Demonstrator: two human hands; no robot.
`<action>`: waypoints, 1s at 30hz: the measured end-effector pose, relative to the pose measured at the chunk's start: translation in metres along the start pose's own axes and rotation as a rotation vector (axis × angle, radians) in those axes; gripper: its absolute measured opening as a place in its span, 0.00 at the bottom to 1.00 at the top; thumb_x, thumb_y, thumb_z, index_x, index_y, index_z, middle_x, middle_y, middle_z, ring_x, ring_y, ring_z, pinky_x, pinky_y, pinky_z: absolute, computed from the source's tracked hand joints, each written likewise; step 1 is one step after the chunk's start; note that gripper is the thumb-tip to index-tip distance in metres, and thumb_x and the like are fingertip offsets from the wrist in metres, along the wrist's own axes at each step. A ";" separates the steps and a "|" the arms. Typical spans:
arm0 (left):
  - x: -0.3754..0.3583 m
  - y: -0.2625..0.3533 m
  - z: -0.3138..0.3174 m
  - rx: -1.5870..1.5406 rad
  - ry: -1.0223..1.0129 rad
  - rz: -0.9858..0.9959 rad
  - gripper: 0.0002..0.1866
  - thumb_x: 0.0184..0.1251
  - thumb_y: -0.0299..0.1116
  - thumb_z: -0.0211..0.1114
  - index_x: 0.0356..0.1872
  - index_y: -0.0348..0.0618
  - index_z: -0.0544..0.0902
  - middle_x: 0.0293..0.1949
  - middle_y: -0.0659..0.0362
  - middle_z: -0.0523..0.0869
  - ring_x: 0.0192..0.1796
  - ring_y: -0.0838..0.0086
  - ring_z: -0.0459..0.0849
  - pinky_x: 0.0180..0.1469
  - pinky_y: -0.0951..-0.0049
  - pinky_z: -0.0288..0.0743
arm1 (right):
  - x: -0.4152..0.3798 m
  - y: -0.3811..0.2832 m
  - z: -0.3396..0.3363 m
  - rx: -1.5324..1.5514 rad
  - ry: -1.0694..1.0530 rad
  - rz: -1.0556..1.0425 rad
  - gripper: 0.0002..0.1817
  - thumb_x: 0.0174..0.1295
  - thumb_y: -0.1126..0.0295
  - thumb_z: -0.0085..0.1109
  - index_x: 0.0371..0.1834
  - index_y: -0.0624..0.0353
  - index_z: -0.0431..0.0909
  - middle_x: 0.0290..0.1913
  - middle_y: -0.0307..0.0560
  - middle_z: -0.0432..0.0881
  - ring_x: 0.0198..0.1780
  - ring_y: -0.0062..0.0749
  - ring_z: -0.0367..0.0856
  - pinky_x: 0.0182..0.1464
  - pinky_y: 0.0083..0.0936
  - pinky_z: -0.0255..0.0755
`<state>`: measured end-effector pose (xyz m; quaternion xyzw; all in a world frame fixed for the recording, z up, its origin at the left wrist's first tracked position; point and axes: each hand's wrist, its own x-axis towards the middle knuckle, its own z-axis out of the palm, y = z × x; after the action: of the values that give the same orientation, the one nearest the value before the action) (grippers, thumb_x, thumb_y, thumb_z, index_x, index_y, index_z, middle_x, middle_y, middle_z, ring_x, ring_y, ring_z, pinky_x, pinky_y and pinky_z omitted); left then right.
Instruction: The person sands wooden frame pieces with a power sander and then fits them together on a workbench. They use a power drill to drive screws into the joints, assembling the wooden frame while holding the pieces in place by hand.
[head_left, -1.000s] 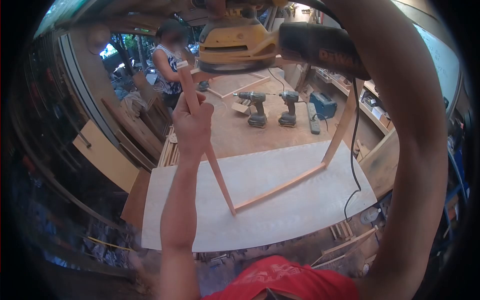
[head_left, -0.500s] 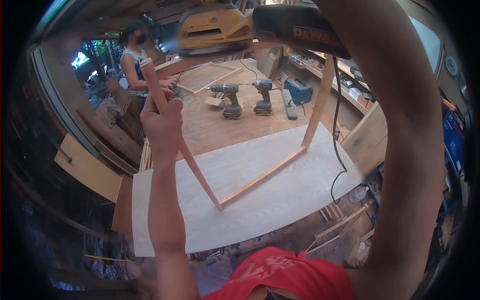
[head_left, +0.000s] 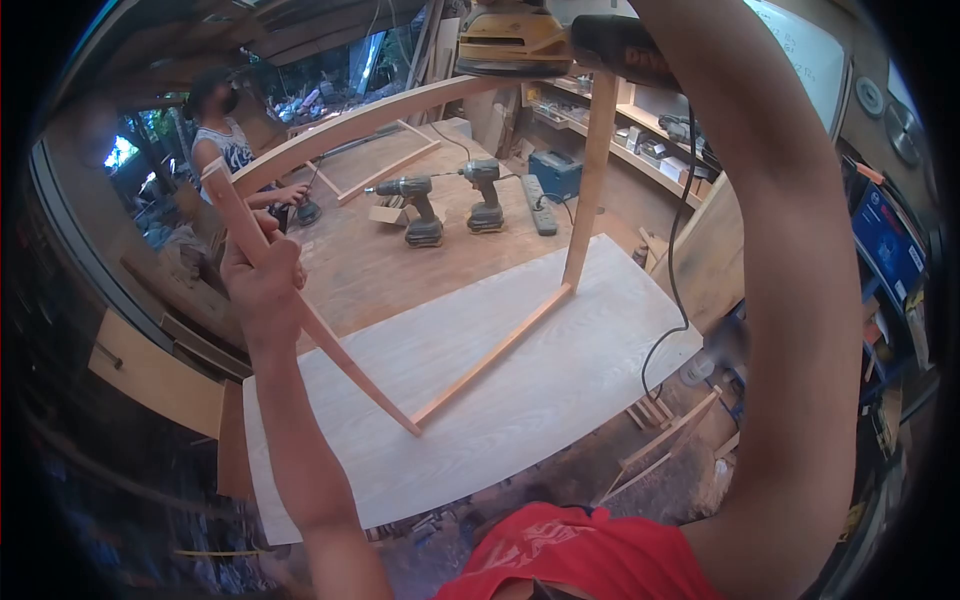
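A wooden frame [head_left: 497,348] stands upright on a pale plywood sheet [head_left: 560,400]. My left hand [head_left: 262,278] grips the frame's left upright near its top. My right hand is out of sight past the top edge, with only its arm [head_left: 800,300] showing; a yellow and black electric sander [head_left: 540,40] rests on the frame's top rail at that end. The sander's black cord [head_left: 672,290] hangs down to the sheet's right edge.
Two cordless drills [head_left: 450,205] stand on the workbench [head_left: 400,250] behind the sheet, with a power strip [head_left: 537,205] and a blue case [head_left: 555,172] beside them. Another person [head_left: 225,150] works at the bench's far left. Wood offcuts lie on the floor [head_left: 660,440].
The view has swung right and down, so everything has slid left in the picture. The frame's top rail now shows and the sander has slid up to the top edge. My left hand keeps its grip.
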<state>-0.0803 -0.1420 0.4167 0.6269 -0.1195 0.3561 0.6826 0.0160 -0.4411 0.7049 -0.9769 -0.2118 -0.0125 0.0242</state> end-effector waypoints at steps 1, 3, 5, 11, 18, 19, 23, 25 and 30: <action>0.001 0.000 0.000 0.000 -0.004 0.005 0.11 0.60 0.21 0.63 0.44 0.42 0.78 0.29 0.65 0.75 0.22 0.85 0.72 0.24 0.82 0.66 | -0.002 0.010 0.001 0.016 0.001 0.016 0.11 0.53 0.68 0.70 0.40 0.54 0.85 0.29 0.39 0.84 0.27 0.25 0.80 0.26 0.29 0.74; 0.000 0.000 0.000 -0.005 -0.023 -0.001 0.12 0.60 0.20 0.62 0.45 0.42 0.77 0.29 0.65 0.75 0.22 0.85 0.72 0.24 0.82 0.66 | -0.007 0.033 0.008 0.052 -0.003 0.053 0.11 0.53 0.68 0.70 0.40 0.54 0.85 0.29 0.39 0.84 0.27 0.25 0.80 0.26 0.29 0.73; 0.000 0.000 0.000 -0.012 -0.008 -0.006 0.12 0.59 0.19 0.61 0.44 0.42 0.77 0.29 0.65 0.74 0.21 0.85 0.72 0.23 0.82 0.66 | -0.013 0.053 0.011 0.088 0.005 0.080 0.11 0.53 0.68 0.70 0.39 0.54 0.85 0.29 0.39 0.84 0.27 0.25 0.80 0.26 0.29 0.73; 0.000 0.005 0.000 -0.032 -0.044 -0.013 0.13 0.58 0.20 0.61 0.44 0.43 0.76 0.28 0.64 0.74 0.21 0.84 0.71 0.24 0.80 0.67 | -0.017 0.087 0.009 0.164 0.036 0.106 0.11 0.53 0.69 0.70 0.39 0.54 0.85 0.30 0.39 0.84 0.27 0.25 0.80 0.26 0.28 0.73; -0.001 0.006 -0.002 -0.032 -0.056 -0.011 0.15 0.55 0.20 0.61 0.44 0.43 0.74 0.27 0.64 0.74 0.21 0.82 0.72 0.25 0.79 0.69 | -0.011 0.120 0.010 0.249 0.062 0.107 0.10 0.52 0.69 0.70 0.39 0.54 0.84 0.30 0.39 0.84 0.27 0.25 0.80 0.25 0.28 0.73; -0.001 0.006 -0.003 -0.034 -0.053 -0.007 0.15 0.55 0.20 0.61 0.44 0.43 0.74 0.27 0.64 0.74 0.21 0.82 0.72 0.25 0.79 0.69 | -0.011 0.125 0.009 0.260 0.068 0.108 0.10 0.52 0.69 0.70 0.39 0.54 0.84 0.30 0.39 0.84 0.27 0.25 0.80 0.25 0.28 0.73; -0.001 0.009 -0.003 -0.032 -0.076 -0.016 0.16 0.54 0.21 0.62 0.45 0.42 0.74 0.28 0.63 0.74 0.22 0.82 0.72 0.25 0.79 0.69 | -0.005 0.141 0.006 0.307 0.089 0.104 0.10 0.52 0.70 0.70 0.38 0.54 0.84 0.30 0.39 0.84 0.27 0.25 0.80 0.25 0.28 0.73; -0.004 0.011 -0.003 -0.029 -0.071 -0.013 0.16 0.54 0.21 0.63 0.45 0.42 0.74 0.28 0.63 0.74 0.22 0.82 0.72 0.25 0.79 0.69 | 0.000 0.146 0.005 0.330 0.097 0.099 0.10 0.52 0.70 0.70 0.38 0.54 0.84 0.30 0.39 0.84 0.26 0.25 0.80 0.25 0.28 0.73; -0.005 0.009 -0.007 -0.018 -0.091 -0.009 0.15 0.56 0.24 0.63 0.45 0.43 0.74 0.28 0.64 0.74 0.22 0.82 0.71 0.26 0.80 0.67 | 0.015 0.161 0.011 0.402 0.095 0.100 0.10 0.52 0.70 0.70 0.38 0.54 0.84 0.30 0.39 0.84 0.26 0.25 0.80 0.25 0.28 0.73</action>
<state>-0.0920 -0.1375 0.4190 0.6367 -0.1511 0.3231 0.6836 0.0961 -0.5810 0.6872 -0.9601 -0.1596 -0.0151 0.2292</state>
